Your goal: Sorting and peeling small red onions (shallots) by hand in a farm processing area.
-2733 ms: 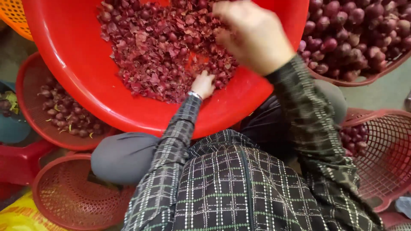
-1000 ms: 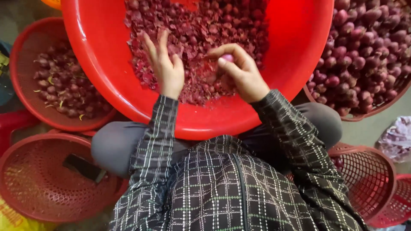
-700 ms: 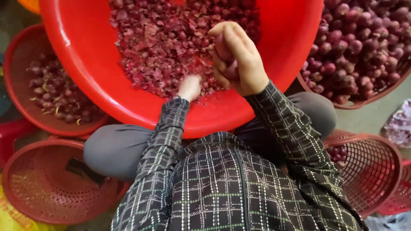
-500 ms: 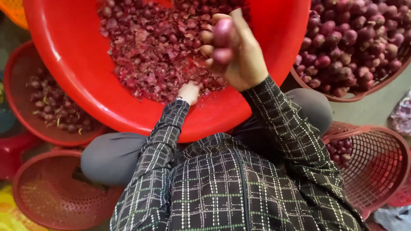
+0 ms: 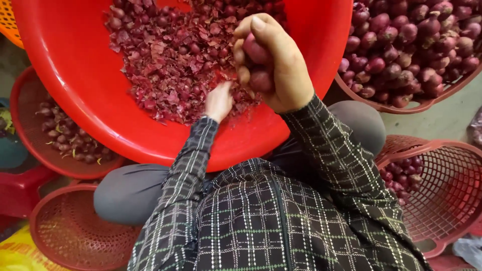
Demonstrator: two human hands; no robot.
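A big red plastic basin (image 5: 75, 80) rests across my lap, filled with dry purple onion skins (image 5: 165, 65) and small red onions. My right hand (image 5: 273, 62) is raised above the basin and closed around two small red onions (image 5: 258, 65). My left hand (image 5: 218, 100) reaches down into the skins near the basin's front wall; its fingers are buried, so I cannot see whether they hold anything. Both arms wear dark checked sleeves.
A red basket heaped with onions (image 5: 411, 45) stands at the upper right. A red mesh basket (image 5: 442, 185) with a few onions is at the lower right. Left are a basket of small onions (image 5: 65, 135) and another mesh basket (image 5: 75, 236).
Both hands were spread in the skins a second ago. My right hand has since closed on onions and lifted them; my left hand has stayed low in the skins.
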